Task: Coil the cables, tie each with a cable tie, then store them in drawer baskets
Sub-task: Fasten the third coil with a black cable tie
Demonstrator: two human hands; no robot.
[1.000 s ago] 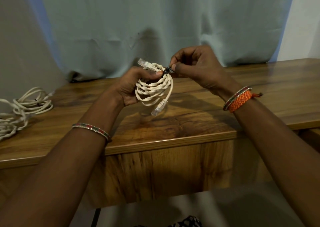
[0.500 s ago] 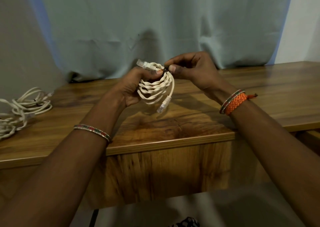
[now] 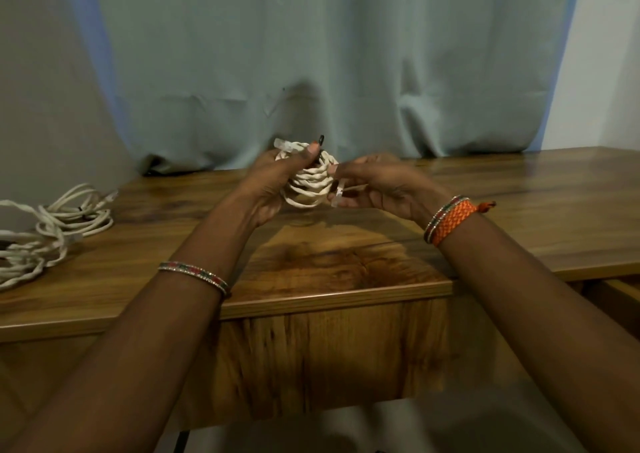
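A small coil of cream network cable (image 3: 309,185) is held above the wooden table (image 3: 346,262). My left hand (image 3: 273,182) grips the coil from the left, thumb pressed on top beside a black cable tie (image 3: 321,140) that sticks up from the bundle. One clear plug (image 3: 284,145) juts out at the coil's top left. My right hand (image 3: 377,184) is at the coil's right side and pinches the cable's loose end with its clear plug (image 3: 337,193). Both hands hover over the middle of the table.
A loose heap of cream cables (image 3: 45,231) lies on the table's left end. A grey-blue curtain (image 3: 329,72) hangs behind the table. The front edge of the table runs below my wrists. A drawer corner (image 3: 623,290) shows at the right.
My right hand has left the black tie on top of the coil and moved down to the coil's right side, now pinching the loose plug end. The view has tilted slightly.
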